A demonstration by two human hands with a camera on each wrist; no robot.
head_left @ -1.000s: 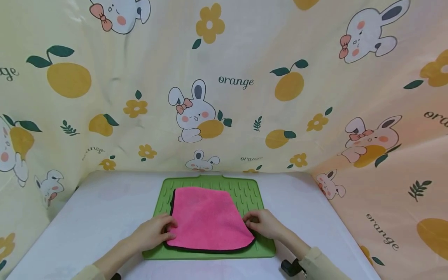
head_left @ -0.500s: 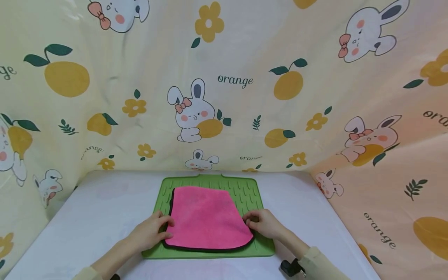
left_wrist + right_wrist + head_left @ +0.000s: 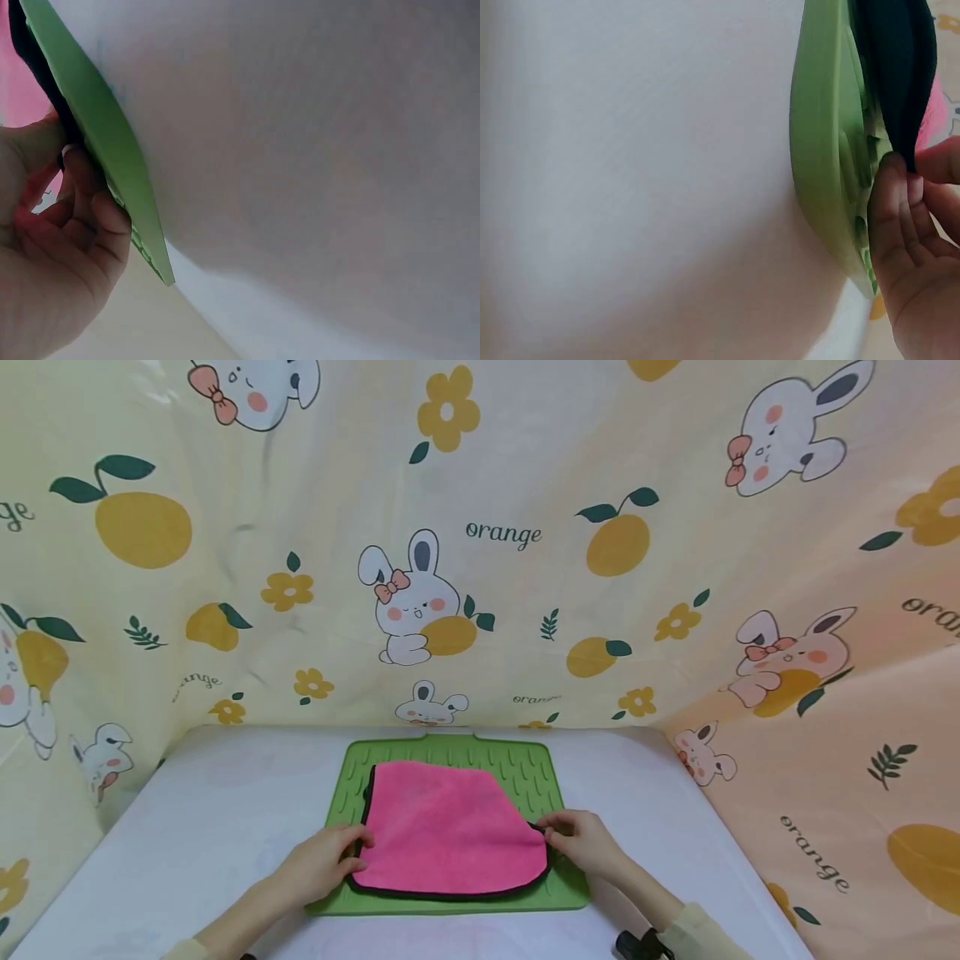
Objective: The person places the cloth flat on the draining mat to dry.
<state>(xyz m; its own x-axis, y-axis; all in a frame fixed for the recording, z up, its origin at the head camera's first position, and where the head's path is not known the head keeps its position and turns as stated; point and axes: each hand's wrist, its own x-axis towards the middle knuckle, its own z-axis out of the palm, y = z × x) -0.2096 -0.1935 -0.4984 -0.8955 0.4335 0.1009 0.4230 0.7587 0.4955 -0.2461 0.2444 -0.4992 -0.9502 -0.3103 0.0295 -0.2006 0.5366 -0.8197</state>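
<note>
A pink cloth (image 3: 450,831) with black edging lies over a green ribbed mat (image 3: 525,768) in the head view. My left hand (image 3: 322,858) pinches the cloth's left edge, thumb on the pink face and fingers under the dark border, as the left wrist view shows. On the other side my right hand (image 3: 585,842) pinches the right edge between thumb and fingertips. There the cloth's dark underside (image 3: 896,67) shows in the right wrist view, lifted off the mat's ribs. The cloth's far edge lies flat, short of the mat's back rim.
The mat rests on a white table (image 3: 232,810). A curtain (image 3: 315,493) printed with rabbits and oranges hangs behind and along both sides. A black strapped device (image 3: 643,943) sits at the right wrist.
My right hand has moved slightly right, drawing the cloth's right edge outward and up from the mat. The left hand shifts slightly left with its edge, then stays.
</note>
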